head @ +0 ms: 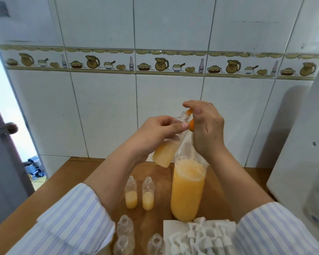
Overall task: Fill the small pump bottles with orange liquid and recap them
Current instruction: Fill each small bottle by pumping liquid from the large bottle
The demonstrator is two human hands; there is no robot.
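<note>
The small pump bottle (pixel 165 150) is held tilted above the desk (pixel 66 181), about half full of orange liquid, gripped by the left hand (pixel 155 133) near its neck. The right hand (pixel 204 129) pinches an orange dropper-like tool (pixel 189 112) at the open mouth; its exact shape is hard to see. It is best to keep the tip inside the mouth and squeeze slowly, so nothing drips. The big bottle (pixel 188 188) and two part-filled small bottles (pixel 139 196) stand below; white pump caps (pixel 201 236) wait nearby.
</note>
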